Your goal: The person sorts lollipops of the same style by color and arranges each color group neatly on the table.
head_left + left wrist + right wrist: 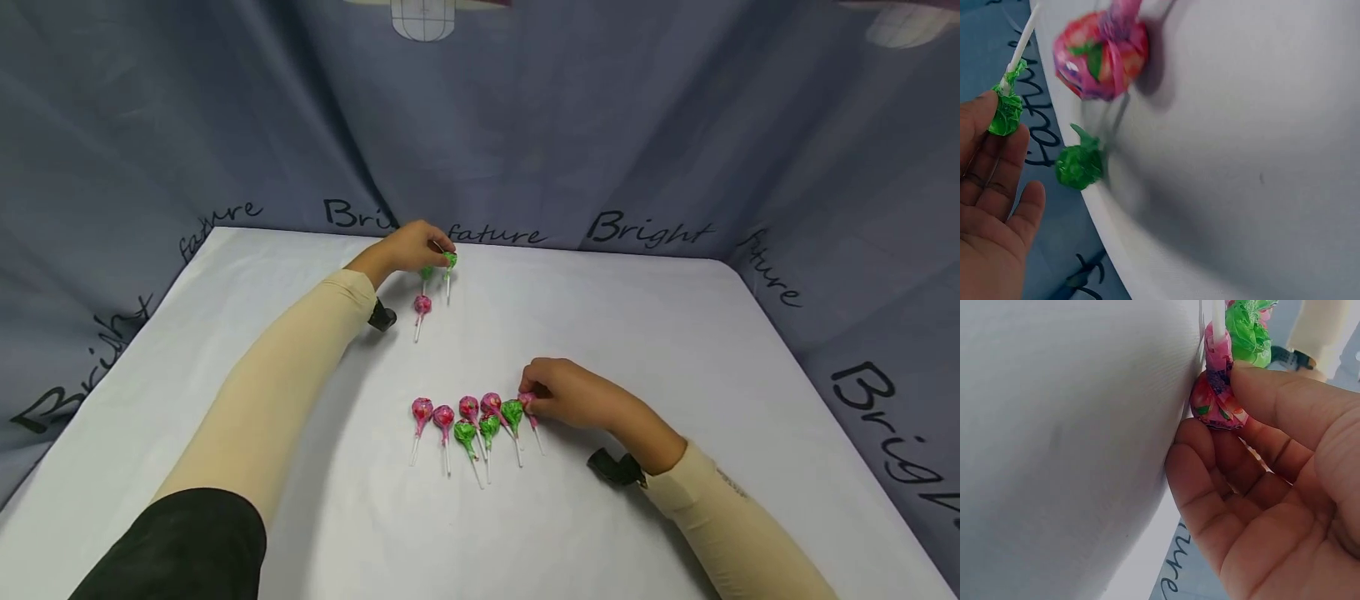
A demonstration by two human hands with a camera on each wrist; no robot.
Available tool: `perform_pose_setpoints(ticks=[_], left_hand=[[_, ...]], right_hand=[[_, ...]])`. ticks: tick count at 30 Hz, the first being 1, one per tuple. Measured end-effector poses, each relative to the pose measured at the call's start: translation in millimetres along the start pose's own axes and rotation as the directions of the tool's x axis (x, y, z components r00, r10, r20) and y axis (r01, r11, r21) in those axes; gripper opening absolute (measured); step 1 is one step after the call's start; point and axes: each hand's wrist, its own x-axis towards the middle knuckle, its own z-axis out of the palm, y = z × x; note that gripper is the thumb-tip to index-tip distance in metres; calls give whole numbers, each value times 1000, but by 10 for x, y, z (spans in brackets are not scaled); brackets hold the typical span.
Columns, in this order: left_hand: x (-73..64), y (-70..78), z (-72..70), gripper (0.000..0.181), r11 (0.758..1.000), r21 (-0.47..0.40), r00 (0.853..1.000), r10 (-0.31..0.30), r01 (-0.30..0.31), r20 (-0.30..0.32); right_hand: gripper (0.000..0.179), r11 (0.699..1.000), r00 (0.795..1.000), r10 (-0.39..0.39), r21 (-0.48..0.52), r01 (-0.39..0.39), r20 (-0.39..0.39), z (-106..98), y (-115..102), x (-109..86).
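At the far side of the table, my left hand [408, 247] pinches a green-wrapped lollipop [1006, 114] by its head, thumb against fingers, the white stick sticking out. Beside it lie another green lollipop [1079, 166] and a pink lollipop [422, 305]. Nearer me, my right hand [577, 395] pinches the head of a pink lollipop [1218, 403] with red and green print, close over the white cloth. This one is at the right end of a cluster, next to a green lollipop [512, 412]. Its head is partly hidden by my fingers in the head view.
The cluster holds several more pink and green lollipops, among them a pink one [422, 410] at its left end, sticks toward me. A white cloth [630, 325] covers the table. Grey-blue curtains [525, 125] with lettering hang behind and along the sides.
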Motion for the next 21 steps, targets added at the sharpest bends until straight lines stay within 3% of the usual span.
perform_pose_setpoints(ticks=[11, 21], left_hand=[[138, -11, 83, 25, 997, 67, 999, -38, 38, -13], [197, 0, 214, 26, 984, 177, 1000, -20, 24, -21]], right_hand=[[11, 1000, 1000, 14, 2, -14, -5, 28, 6, -6], [11, 1000, 1000, 1, -20, -2, -3, 38, 28, -28]])
